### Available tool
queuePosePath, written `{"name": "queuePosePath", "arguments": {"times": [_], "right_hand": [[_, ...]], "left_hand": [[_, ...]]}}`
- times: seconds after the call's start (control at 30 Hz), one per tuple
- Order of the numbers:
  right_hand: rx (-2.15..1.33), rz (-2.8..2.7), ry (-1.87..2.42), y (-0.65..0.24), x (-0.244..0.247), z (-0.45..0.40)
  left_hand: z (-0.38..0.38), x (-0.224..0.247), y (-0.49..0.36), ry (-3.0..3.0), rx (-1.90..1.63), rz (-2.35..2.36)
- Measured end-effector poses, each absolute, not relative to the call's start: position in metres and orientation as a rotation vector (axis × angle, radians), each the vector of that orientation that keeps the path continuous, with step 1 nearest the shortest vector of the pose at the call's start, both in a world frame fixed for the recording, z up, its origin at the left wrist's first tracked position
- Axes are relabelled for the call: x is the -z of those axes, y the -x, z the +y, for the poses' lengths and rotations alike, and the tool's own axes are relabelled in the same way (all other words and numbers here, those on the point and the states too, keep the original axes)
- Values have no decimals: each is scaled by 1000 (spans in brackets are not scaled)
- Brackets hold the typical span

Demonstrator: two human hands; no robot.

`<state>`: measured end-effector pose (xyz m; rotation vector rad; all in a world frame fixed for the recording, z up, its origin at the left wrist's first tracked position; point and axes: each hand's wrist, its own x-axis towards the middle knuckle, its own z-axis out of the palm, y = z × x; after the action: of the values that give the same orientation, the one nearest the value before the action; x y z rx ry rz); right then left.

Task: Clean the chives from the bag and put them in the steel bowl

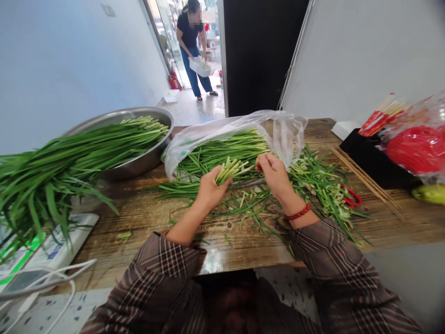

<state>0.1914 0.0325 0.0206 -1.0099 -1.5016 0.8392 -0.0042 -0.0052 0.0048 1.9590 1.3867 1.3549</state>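
Note:
My left hand (211, 188) is wrapped round a small bunch of garlic chives (230, 170), pale cut ends pointing right, leaves trailing left over the table. Just right of those ends, my right hand (276, 175) is pinched, thumb against fingers; whatever it grips is hidden or too small to name. Behind both hands, more chives (229, 147) lie in an open clear plastic bag (217, 124). Trimmed leaves and scraps (318, 178) are heaped right of my right hand, with loose bits below it.
A steel basin (139, 164) heaped with chives stands left, leaves overhanging a white device (81, 232) with cables. Wooden skewers (366, 183), a black box (370, 155) and a red bundle in plastic (417, 146) sit right. In the doorway, a person (193, 44) holds a white tub (201, 68).

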Motion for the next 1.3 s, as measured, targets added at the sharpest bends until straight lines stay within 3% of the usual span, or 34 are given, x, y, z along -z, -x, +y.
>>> {"name": "queuePosePath", "arguments": {"times": [0.3,0.53,0.73,0.87,1.13,1.3], "right_hand": [[-1221,-1635,790,-177,-15,23],[-886,-1720,866,-180,-18,23],[-926,-1476,923,-208,-34,32],[-963,-1715,1018,-213,-38,29],[-501,-2122,962,-193,-20,19],[-615,-1940,907,-183,-13,15]], "left_hand": [[-6,-8,4,-1859,-1397,1348],[-6,-8,3,-1886,-1376,1352],[-5,-7,4,-1907,-1393,1398],[-5,-3,4,-1902,-1418,1388],[-10,-4,0,-1966,-1288,1438],[-14,-7,-2,-2032,-1268,1467]]}}
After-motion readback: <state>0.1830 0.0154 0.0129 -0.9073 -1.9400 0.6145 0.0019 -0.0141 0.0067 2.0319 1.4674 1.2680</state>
